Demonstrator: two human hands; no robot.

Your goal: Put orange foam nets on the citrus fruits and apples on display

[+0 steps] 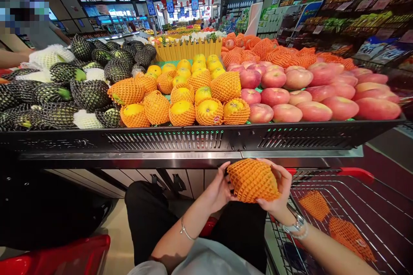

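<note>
Your left hand [221, 189] and right hand [281, 187] clasp a netted fruit [253, 180], fingers wrapped round it, not in the cart [355, 174] yet. Two orange nets [314, 204] already inside, possibly empty.

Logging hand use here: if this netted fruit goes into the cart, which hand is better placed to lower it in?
Probably the right hand: it cups the netted fruit on the side beside the cart, whose basket lies under that forearm. The left hand would have to cross over.
</note>
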